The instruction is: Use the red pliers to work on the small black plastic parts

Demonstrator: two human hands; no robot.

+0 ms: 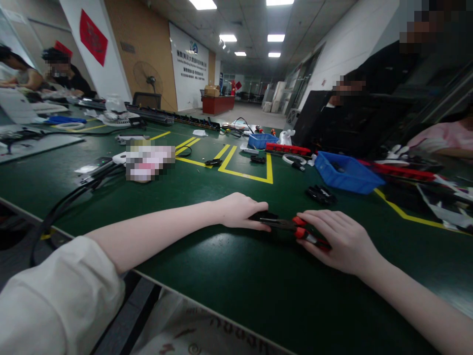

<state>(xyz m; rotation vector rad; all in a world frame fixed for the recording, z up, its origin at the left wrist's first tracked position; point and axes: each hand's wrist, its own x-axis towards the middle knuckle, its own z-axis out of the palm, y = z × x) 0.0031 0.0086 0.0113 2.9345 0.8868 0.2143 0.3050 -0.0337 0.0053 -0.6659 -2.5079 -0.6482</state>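
Note:
My right hand [338, 239] is closed round the red handles of a pair of pliers [283, 224], whose jaws point left. Between the fingers of my left hand [242, 212] is a small black part [260, 216]; its exact kind is too hard to make out. The plier jaws reach to this part and overlap it, though I cannot tell whether they grip it. Both hands are held low above the green table [221, 256]. Several similar black pieces [320, 194] lie beyond my right hand.
A blue bin [345, 172] stands at the right, and a smaller blue basket [262, 141] sits farther back. Yellow tape [246, 174] marks the table. Black cables [70, 197] run over the left edge. A person [384, 74] is across the table at the right.

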